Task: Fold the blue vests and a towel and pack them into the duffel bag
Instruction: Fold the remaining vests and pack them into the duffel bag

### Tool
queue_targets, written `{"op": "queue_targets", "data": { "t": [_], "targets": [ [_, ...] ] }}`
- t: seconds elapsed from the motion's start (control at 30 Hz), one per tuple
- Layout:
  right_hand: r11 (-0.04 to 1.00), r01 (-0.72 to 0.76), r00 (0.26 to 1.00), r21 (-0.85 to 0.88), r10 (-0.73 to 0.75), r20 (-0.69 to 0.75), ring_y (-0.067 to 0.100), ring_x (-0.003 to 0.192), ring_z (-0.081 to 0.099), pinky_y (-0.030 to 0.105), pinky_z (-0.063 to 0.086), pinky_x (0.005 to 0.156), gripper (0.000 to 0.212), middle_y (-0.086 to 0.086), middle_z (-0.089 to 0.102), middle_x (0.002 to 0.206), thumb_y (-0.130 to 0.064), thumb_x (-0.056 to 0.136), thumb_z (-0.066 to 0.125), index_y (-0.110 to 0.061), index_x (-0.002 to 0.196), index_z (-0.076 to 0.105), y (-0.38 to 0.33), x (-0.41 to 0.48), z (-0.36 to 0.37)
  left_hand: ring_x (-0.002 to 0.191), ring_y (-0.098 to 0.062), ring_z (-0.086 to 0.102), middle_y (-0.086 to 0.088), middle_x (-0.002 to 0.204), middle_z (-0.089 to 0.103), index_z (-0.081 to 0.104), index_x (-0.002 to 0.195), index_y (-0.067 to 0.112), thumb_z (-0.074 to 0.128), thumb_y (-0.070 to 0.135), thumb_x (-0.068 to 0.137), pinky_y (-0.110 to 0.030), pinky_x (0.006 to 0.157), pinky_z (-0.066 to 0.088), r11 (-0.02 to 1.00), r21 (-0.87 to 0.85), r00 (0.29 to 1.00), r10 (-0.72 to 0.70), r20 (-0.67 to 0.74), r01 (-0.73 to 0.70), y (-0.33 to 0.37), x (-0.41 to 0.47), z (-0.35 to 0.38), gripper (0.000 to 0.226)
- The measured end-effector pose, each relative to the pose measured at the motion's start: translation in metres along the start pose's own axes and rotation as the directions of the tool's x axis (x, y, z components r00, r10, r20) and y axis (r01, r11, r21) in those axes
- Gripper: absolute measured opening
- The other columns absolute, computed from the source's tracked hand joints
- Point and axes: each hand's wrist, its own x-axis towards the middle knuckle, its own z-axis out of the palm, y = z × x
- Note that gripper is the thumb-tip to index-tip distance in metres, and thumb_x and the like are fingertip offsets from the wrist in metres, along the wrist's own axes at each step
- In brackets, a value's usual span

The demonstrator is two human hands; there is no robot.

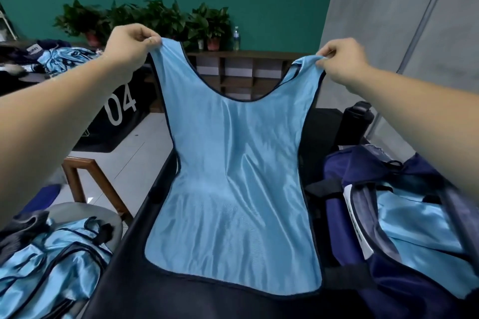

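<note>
A blue vest (233, 176) is held up by its shoulder straps, one pinched in the left hand (129, 45) and the other in the right hand (343, 61). Its hem is laid on the dark bench (181, 304) near the front edge. The slick fabric could be lost from either pinch, or skewed when lowered. A strap could be snagged on the open duffel bag (394, 285) at the bench's right edge.
</note>
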Motion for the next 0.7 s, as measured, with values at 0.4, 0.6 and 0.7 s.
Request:
{"op": "queue_targets", "data": {
  "t": [0.4,0.6,0.7],
  "targets": [
    [0.988,0.105,0.921,-0.113,-0.053,0.387,0.015,0.074,0.066,0.032,0.052,0.072,0.010,-0.007,0.075,0.076,-0.018,0.086,0.078,-0.025,0.079,0.077,-0.003,-0.133,-0.011,0.063,0.009,0.057,0.008,0.089,0.073,0.078,0.097,0.020,0.073,0.032,0.101,-0.022,0.071,0.043,1.000,0.010,0.955,-0.010,0.296,0.007,-0.015,-0.134,-0.030,0.014],
    [0.972,0.172,0.832,-0.158,-0.058,0.551,0.001,0.066,0.066,0.020,0.052,0.063,0.009,-0.014,0.075,0.074,-0.022,0.085,0.076,-0.029,0.080,0.074,-0.013,-0.207,-0.021,0.061,0.005,0.053,0.010,0.075,0.069,0.077,0.098,0.017,0.070,0.031,0.103,-0.025,0.067,0.040,0.998,-0.039,0.907,-0.034,0.420,0.055,-0.010,-0.197,-0.047,0.016],
    [0.953,0.228,0.798,-0.200,-0.065,0.599,-0.002,0.065,0.063,0.014,0.044,0.057,0.012,-0.014,0.073,0.075,-0.023,0.089,0.073,-0.030,0.080,0.070,-0.012,-0.243,-0.018,0.065,0.005,0.056,0.010,0.080,0.073,0.077,0.098,0.016,0.070,0.031,0.102,-0.025,0.072,0.042,0.999,-0.021,0.873,-0.030,0.486,0.046,-0.009,-0.229,-0.050,0.017]
  ]
}}
